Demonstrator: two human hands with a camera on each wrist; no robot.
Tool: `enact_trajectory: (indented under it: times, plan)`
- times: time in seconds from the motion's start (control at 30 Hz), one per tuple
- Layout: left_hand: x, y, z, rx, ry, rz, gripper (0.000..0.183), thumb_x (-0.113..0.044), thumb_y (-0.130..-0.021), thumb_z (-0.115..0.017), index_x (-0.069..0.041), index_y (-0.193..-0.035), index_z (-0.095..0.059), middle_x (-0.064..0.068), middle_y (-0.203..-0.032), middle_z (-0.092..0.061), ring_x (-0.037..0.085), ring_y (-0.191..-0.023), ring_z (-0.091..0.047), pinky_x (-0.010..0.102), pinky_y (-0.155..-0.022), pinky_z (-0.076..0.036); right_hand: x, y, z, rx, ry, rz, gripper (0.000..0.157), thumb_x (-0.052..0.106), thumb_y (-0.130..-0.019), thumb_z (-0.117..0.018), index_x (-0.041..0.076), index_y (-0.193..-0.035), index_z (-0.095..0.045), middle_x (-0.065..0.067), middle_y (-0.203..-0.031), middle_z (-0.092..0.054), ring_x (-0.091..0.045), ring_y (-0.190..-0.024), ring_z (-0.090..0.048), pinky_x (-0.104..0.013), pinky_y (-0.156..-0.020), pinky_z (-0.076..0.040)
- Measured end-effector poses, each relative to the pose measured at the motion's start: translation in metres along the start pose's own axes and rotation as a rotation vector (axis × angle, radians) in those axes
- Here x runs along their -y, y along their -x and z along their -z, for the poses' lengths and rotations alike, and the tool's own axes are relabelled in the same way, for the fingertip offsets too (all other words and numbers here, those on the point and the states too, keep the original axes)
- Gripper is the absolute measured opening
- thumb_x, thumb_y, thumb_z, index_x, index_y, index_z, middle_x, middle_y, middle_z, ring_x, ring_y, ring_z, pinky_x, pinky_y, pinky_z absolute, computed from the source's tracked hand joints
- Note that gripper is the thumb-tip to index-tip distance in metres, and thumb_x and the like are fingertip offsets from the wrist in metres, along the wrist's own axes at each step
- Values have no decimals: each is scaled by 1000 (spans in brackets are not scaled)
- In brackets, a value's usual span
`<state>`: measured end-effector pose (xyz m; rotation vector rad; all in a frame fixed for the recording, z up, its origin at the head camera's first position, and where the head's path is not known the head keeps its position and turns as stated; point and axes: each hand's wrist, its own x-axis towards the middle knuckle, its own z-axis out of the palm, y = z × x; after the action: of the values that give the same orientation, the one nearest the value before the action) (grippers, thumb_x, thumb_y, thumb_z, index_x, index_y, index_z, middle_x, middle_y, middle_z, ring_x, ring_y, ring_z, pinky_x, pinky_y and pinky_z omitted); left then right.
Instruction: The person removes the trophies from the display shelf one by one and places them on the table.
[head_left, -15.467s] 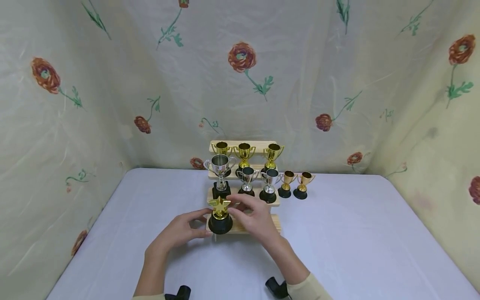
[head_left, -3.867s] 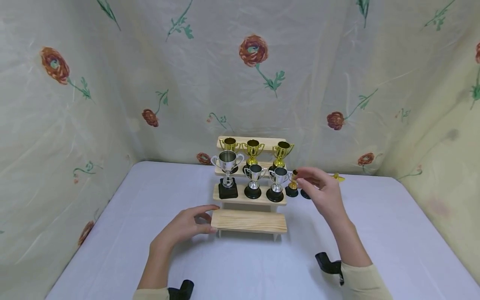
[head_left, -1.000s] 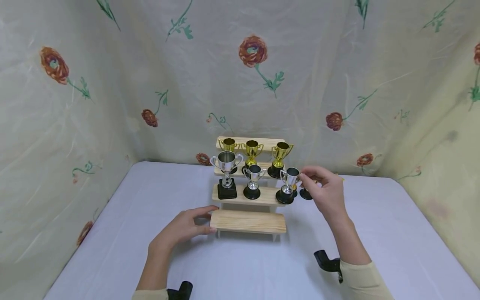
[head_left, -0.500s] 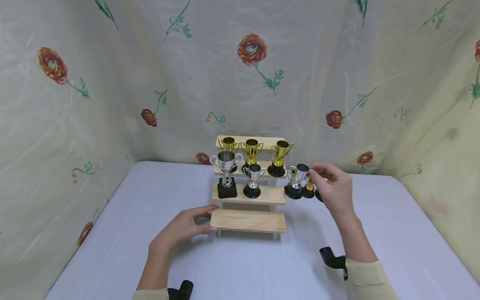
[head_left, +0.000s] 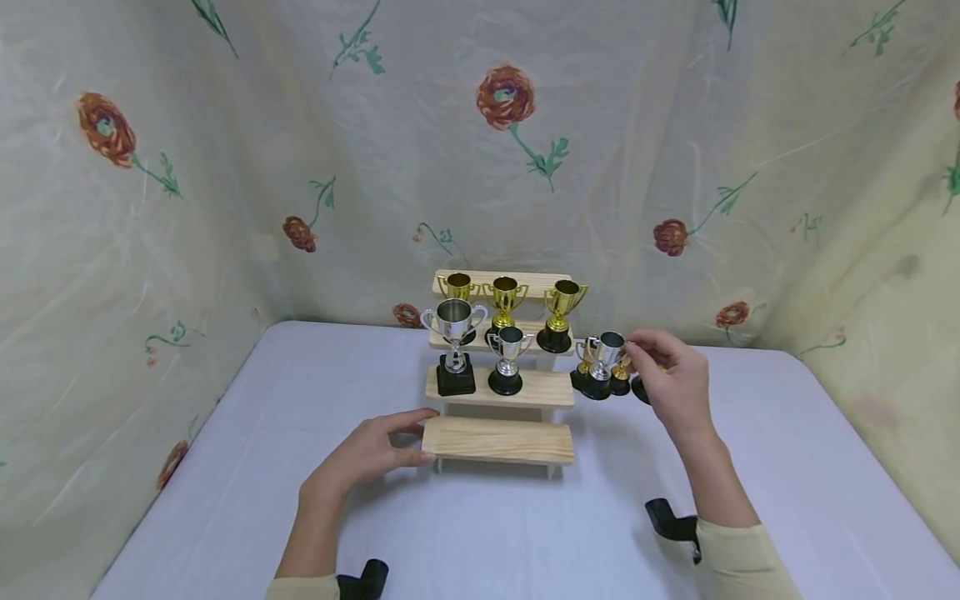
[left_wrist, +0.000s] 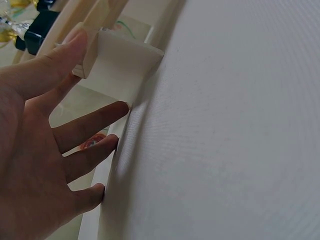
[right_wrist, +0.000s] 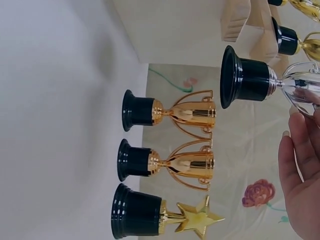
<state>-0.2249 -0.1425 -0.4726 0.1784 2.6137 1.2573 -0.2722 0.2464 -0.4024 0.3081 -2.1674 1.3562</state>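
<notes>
My right hand (head_left: 675,375) pinches a small silver trophy cup (right_wrist: 300,85) by its cup. The trophy's black base hangs above the table, to the right of the stepped wooden stand (head_left: 497,442). Behind it, two bronze-coloured trophy cups (right_wrist: 192,112) and a gold star trophy (right_wrist: 197,220) stand on the table; the head view partly hides them. With thumb and forefinger, my left hand (head_left: 367,450) holds the left end of the stand's lowest step; its other fingers (left_wrist: 95,122) are spread. A larger silver trophy (head_left: 454,333) and a small silver trophy cup (head_left: 507,358) stand on the second step.
Gold trophy cups (head_left: 506,296) occupy the third step, below the bare top step (head_left: 517,282). A white cloth covers the table (head_left: 480,533). Flowered curtain (head_left: 600,167) hangs behind and on both sides.
Earlier, the star trophy moved from the lowest step to the table's right. Since then, my right hand has lifted the right-hand silver trophy cup off the second step and carried it right. My left hand stays put.
</notes>
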Motion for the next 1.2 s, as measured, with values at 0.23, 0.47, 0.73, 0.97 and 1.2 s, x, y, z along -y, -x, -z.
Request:
enact_trajectory:
  times: [0.23, 0.47, 0.73, 0.97, 1.2]
  plan:
    - [-1, 0, 0, -5, -11, 10, 62, -39, -76, -83, -45, -133, -60, -1, -124, -70, 28, -133, -52, 65, -108, -37, -10, 1, -4, 12, 50, -34, 10, -2, -91, -67, -3, -100, -71, -17, -92, -71, 4, -64, -61, -12, -60, -52]
    - [0, 0, 0, -9, -2, 20, 61, -37, -77, -82, -45, -133, -59, -2, -125, -70, 27, -134, -51, 64, -109, -36, -12, 2, -10, 19, 79, -79, 8, -3, -89, -68, -2, -96, -72, -17, -86, -71, 7, -63, -59, -12, -60, -51]
    - [0, 0, -1, -5, -4, 28, 61, -37, -77, -82, -45, -133, -59, -2, -125, -69, 28, -135, -50, 65, -110, -34, -21, 4, -16, 22, 59, -176, 12, -5, -91, -65, -9, -101, -70, -25, -99, -71, 14, -68, -58, -7, -64, -51]
    - [0, 0, 0, -4, -1, 33, 61, -36, -77, -82, -45, -133, -59, -2, -125, -70, 28, -136, -50, 66, -110, -34, -25, 6, -17, 5, 63, -184, 9, -1, -91, -68, -5, -99, -71, -22, -98, -72, 5, -71, -65, -8, -65, -52]
    - [-1, 0, -1, -2, 3, 32, 61, -36, -77, -82, -44, -133, -59, -1, -126, -69, 29, -135, -50, 66, -110, -34, -33, 8, -22, -23, 59, -197, 8, -4, -90, -67, -6, -96, -71, -21, -99, -72, 0, -71, -67, -10, -65, -53]
